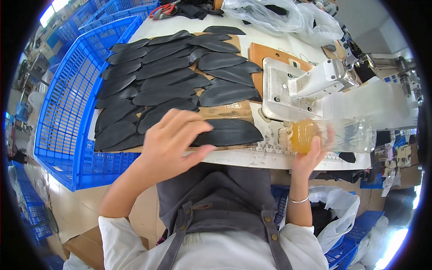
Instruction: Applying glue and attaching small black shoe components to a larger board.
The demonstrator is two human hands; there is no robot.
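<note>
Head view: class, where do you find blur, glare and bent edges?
In the head view, blur smears the right hand and the clear bottle; also in the head view, glare burns out a white patch at upper left; head view again, edges of the blue crate bow near the black rim.

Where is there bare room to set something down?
Bare tabletop shows between the red-handled tool and the black pieces; a narrow strip of board shows beyond its lower-right piece. Crowded: left, overlapping pieces; right, the sewing machine and bottle.
</note>
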